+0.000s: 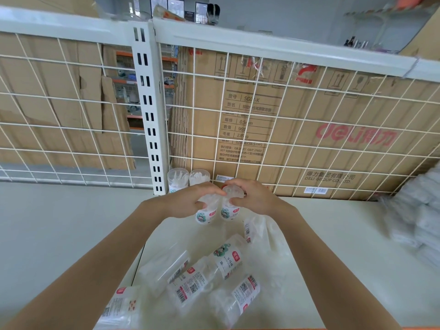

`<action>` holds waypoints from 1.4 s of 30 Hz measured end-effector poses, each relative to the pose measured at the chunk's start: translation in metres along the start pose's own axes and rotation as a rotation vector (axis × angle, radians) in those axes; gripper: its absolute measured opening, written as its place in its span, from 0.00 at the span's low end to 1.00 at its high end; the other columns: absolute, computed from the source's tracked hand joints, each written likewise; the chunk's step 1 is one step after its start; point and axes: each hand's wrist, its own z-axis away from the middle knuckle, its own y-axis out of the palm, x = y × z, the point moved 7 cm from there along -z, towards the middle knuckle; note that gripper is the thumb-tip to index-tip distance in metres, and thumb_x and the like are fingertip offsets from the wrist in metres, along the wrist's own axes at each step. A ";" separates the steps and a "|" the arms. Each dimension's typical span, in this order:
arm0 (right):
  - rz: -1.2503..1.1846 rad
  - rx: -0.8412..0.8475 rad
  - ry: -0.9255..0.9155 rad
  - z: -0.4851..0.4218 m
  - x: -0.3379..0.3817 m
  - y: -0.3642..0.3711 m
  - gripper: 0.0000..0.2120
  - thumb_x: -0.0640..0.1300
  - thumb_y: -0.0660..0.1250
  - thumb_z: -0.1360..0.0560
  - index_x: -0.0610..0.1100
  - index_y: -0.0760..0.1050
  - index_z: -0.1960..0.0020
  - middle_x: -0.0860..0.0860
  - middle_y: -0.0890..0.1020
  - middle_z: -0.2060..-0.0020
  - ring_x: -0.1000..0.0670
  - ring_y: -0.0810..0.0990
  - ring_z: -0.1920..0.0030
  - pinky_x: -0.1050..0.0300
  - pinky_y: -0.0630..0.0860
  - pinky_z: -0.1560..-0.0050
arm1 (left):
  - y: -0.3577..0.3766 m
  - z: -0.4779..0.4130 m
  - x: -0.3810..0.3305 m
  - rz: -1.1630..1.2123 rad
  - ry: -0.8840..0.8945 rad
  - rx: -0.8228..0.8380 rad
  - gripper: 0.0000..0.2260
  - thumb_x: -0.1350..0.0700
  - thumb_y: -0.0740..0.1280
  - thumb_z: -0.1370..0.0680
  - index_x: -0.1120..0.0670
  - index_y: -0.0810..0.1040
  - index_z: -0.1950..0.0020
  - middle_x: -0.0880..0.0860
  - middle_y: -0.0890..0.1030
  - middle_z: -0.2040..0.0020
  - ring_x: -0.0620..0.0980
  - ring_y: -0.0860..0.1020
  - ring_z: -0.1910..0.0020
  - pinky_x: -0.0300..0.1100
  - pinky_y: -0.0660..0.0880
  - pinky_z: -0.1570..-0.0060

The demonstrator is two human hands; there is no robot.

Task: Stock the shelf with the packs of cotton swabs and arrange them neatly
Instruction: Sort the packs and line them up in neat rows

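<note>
Curled tight, the left grip (190,198) holds a clear plastic tub of cotton swabs (205,216), and the right grip (252,198) wraps a second tub (229,211). They sit side by side low over the cream shelf board (71,222); whether they touch it, I cannot tell. At 11 o'clock two standing tubs (177,179) are against the white wire back panel (262,115). At 6 o'clock several loose tubs (226,258) lie on their sides. Early going, I'd judge: most are unstocked.

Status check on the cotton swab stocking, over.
Left hand grips one swab tub, right hand a second tub. Two tubs already stand by the back mesh. More packs lie loose in front; nothing blocking.
</note>
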 end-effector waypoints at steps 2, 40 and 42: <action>-0.035 -0.014 0.009 0.002 0.000 -0.003 0.24 0.45 0.69 0.26 0.45 0.69 0.31 0.50 0.74 0.36 0.51 0.72 0.37 0.61 0.68 0.43 | -0.006 -0.001 -0.004 -0.019 0.028 -0.063 0.23 0.64 0.65 0.23 0.50 0.69 0.30 0.47 0.70 0.35 0.45 0.65 0.34 0.35 0.59 0.34; -0.123 -0.192 0.077 -0.018 -0.044 -0.030 0.23 0.38 0.72 0.30 0.42 0.74 0.36 0.46 0.78 0.45 0.52 0.74 0.50 0.58 0.70 0.46 | -0.030 -0.078 -0.015 -0.678 0.091 0.001 0.21 0.52 0.69 0.25 0.49 0.71 0.33 0.47 0.76 0.39 0.48 0.73 0.40 0.42 0.68 0.44; -0.134 -0.200 0.074 -0.019 -0.044 -0.030 0.22 0.38 0.72 0.30 0.42 0.74 0.37 0.46 0.78 0.46 0.52 0.74 0.50 0.58 0.70 0.46 | -0.032 -0.079 -0.013 -0.663 0.089 0.003 0.21 0.52 0.69 0.25 0.49 0.72 0.33 0.47 0.76 0.38 0.48 0.73 0.40 0.43 0.69 0.43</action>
